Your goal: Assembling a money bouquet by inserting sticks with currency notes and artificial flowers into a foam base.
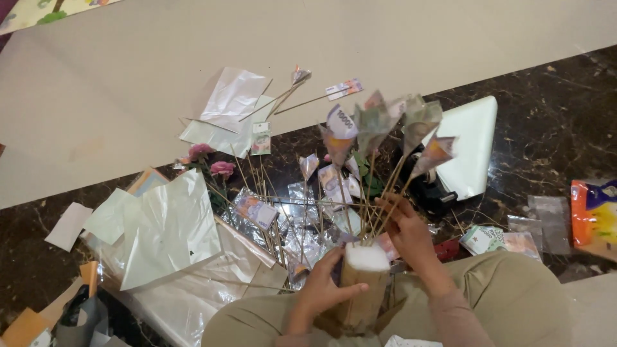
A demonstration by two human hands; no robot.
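Observation:
My left hand [319, 292] wraps around a brown paper-wrapped block topped with white foam [365, 258], resting between my knees. My right hand [406, 228] pinches thin wooden skewers [376, 196] stuck into the foam. Banknotes folded into cones [385, 128] sit on the skewer tips and fan upward. More skewers with plastic-wrapped banknotes [256, 209] lie on the dark marble floor just beyond my hands.
Clear and white wrapping sheets [170, 228] spread at the left, pink fabric roses [215, 164] behind them. A white folded sheet [472, 144] and a black tool [427, 189] lie at the right, then loose banknotes [491, 239] and an orange packet [594, 212]. A beige mat [128, 83] covers the far floor.

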